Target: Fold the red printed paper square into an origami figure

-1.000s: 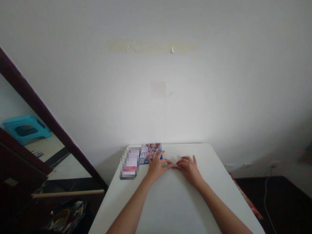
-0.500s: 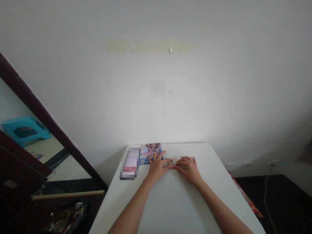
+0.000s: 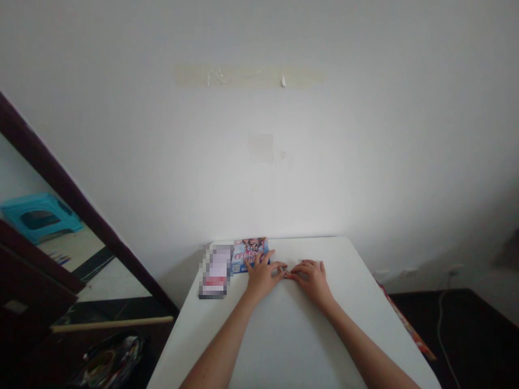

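Note:
My left hand (image 3: 260, 277) rests near the far end of the white table (image 3: 279, 346). Its thumb and index finger close on one side of a small, reddish and shiny thing (image 3: 287, 274), too tiny to name. The other fingers of that hand fan out over a colourful printed leaflet (image 3: 251, 246), hiding its lower right corner. From the other side, my right hand (image 3: 312, 278) pinches the same small thing, thumb and fingertips together. Both pairs of fingertips almost meet, low over the tabletop.
A phone (image 3: 217, 270), blurred out, lies left of the leaflet. The table's far edge meets a white wall (image 3: 259, 189). On the left are a mirror showing a blue stool (image 3: 40, 216) and a dark bag (image 3: 107, 359) on the floor. A cable (image 3: 441, 324) hangs at right.
The fingertips have shifted slightly around the small thing, and a thin piece visible between them earlier is now mostly covered. Leaflet and phone stay in place.

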A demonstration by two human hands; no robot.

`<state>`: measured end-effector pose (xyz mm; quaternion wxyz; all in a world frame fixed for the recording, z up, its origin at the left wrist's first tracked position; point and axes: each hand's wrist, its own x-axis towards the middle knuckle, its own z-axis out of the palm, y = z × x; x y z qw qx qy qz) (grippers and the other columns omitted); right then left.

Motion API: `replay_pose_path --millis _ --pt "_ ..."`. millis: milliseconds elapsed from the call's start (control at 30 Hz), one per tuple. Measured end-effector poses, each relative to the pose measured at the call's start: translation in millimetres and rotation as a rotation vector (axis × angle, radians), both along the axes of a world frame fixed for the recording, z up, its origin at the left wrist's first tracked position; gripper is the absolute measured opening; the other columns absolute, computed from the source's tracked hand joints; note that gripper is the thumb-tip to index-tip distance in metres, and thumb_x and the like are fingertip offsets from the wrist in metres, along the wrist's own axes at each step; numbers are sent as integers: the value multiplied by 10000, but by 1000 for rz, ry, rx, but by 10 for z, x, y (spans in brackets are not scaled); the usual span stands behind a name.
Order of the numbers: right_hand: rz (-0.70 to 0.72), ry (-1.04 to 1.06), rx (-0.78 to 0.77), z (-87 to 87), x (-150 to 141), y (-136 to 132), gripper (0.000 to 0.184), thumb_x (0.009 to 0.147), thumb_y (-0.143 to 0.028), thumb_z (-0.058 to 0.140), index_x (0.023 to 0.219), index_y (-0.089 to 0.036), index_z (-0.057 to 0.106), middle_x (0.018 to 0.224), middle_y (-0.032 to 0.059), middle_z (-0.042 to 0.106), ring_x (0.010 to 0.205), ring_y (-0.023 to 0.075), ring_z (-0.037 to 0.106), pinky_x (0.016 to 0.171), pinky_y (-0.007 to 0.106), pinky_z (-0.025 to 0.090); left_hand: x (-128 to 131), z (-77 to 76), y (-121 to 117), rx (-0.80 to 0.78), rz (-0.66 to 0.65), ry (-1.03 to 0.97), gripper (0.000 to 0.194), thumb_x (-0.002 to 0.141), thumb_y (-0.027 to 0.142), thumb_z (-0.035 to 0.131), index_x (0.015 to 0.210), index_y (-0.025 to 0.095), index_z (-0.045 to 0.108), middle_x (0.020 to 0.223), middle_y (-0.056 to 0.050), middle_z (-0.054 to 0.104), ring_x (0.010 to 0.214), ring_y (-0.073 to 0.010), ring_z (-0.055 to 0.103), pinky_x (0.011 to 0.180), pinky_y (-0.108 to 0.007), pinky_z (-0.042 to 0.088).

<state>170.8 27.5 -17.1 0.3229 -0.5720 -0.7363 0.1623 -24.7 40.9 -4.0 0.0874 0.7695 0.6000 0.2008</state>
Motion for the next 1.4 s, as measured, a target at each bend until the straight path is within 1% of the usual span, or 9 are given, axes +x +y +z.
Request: replay_pose_path --millis 200,433,600,900,1133,1400 --pt "-20 -1 -17 7 -25 -16 167 882 -399 579 910 -343 734 1054 -5 711 1198 260 512 1125 627 88 12 -20 6 12 15 12 210 866 499 616 1061 532 687 1480 95 465 1402 -359 281 1056 -811 31" --pt "-24 -38 -33 27 -32 -2 180 882 -359 556 892 -323 732 1042 11 706 1190 261 507 1121 607 121 26 12 -5 -3 21 -10 215 859 472 636 1060 503 704 1476 71 476 1407 -356 267 1069 -793 2" --pt "-25 -63 -30 19 -32 7 184 884 -351 548 909 -331 729 1062 5 699 1186 257 506 1122 601 126 27 17 -3 0 26 -20 208 860 474 630 1052 509 704 1464 66 491 1408 -363 266 1055 -805 3" --pt "-27 -79 -24 52 -39 -11 188 891 -332 541 907 -327 728 1047 5 695 1161 247 514 1117 590 151 40 52 -10 -21 38 -6 215 852 469 642 1055 498 710 1465 66 489 1412 -360 253 1071 -789 -4" --pt "-24 -67 -29 60 -50 -24 195 892 -315 535 913 -322 728 1063 13 693 1162 255 503 1123 600 124 33 49 -7 -17 33 -7 219 849 458 650 1055 513 704 1459 68 495 1416 -370 240 1045 -816 -5" --pt "-16 -61 -25 59 -50 -27 199 895 -307 538 882 -342 733 1060 1 695 1155 244 503 1120 595 124 31 34 -3 -23 11 -4 227 862 458 638 1077 505 693 1458 53 497 1413 -359 251 1044 -814 -1"
